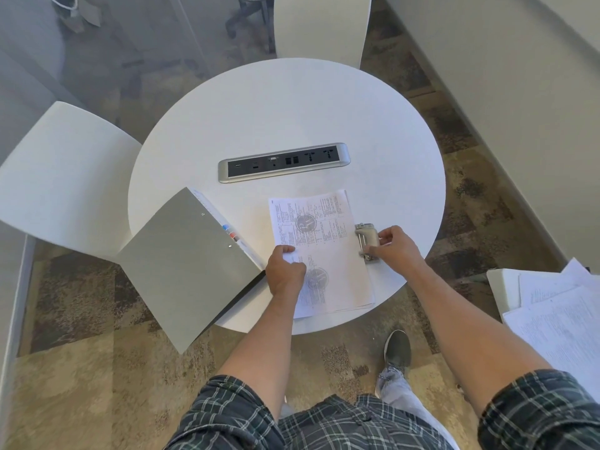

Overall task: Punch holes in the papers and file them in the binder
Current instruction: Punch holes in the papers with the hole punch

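Steadying the printed papers [319,251], the left hand [285,271] pinches them while the hole punch [366,238] is gripped by the right hand [394,246] at their edge.

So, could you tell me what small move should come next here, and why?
Probably press the hole punch down with the right hand. The right edge of the papers appears to sit in the punch, the left hand grips their left edge, and the binder lies closed.
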The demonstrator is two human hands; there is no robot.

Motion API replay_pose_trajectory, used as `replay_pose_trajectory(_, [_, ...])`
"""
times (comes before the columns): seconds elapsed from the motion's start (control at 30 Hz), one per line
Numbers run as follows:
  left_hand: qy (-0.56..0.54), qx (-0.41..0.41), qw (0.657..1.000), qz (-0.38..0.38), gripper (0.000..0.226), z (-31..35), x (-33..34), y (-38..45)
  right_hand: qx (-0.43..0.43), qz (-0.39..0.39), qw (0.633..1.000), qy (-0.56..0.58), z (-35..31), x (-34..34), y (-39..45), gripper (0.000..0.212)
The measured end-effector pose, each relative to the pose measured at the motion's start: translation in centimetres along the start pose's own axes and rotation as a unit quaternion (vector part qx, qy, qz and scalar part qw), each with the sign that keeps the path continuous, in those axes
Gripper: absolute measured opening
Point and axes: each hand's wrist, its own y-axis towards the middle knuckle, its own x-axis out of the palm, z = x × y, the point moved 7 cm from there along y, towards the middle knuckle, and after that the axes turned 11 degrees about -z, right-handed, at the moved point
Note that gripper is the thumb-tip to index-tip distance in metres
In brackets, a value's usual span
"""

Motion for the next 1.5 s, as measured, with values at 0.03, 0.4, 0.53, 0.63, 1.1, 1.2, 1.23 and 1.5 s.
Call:
replay_pose_trajectory(0.03, [-0.002,-0.001,1.000,-0.001,0.039,0.0,-0.1,-0.1,0.000,-0.008,1.000,0.007,0.4,0.3,-0.1,0.060])
replay_pose_trajectory(0.4, [-0.006,0.002,1.000,0.002,0.041,0.1,0.0,-1.1,-0.062,-0.006,0.994,-0.085,1.4,1.9,-1.8,0.077])
replay_pose_trajectory(0.53, [-0.033,-0.004,0.999,-0.003,0.039,0.1,0.0,-1.4,-0.056,-0.005,0.996,-0.076,1.9,2.0,-1.7,0.076])
replay_pose_trajectory(0.63, [-0.039,-0.006,0.999,-0.001,0.040,0.0,-0.2,-1.4,-0.034,0.023,0.999,-0.020,2.6,1.7,-1.9,0.054])
replay_pose_trajectory(1.1, [0.042,0.020,0.999,-0.019,0.045,0.7,-0.5,0.0,0.010,0.028,0.999,0.012,3.1,3.4,-3.1,0.052])
replay_pose_trajectory(1.2, [0.048,0.032,0.998,-0.013,0.064,1.2,-0.9,0.5,0.012,0.020,1.000,0.016,3.1,3.6,-3.0,0.055])
replay_pose_trajectory(1.23, [0.046,0.032,0.998,-0.012,0.071,1.3,-1.0,0.6,0.012,0.022,0.999,0.021,3.2,3.6,-3.0,0.054])
replay_pose_trajectory(1.5, [-0.038,0.000,0.999,-0.016,0.023,2.1,-1.5,2.4,0.033,0.036,0.998,0.033,3.5,3.6,-2.5,0.054])
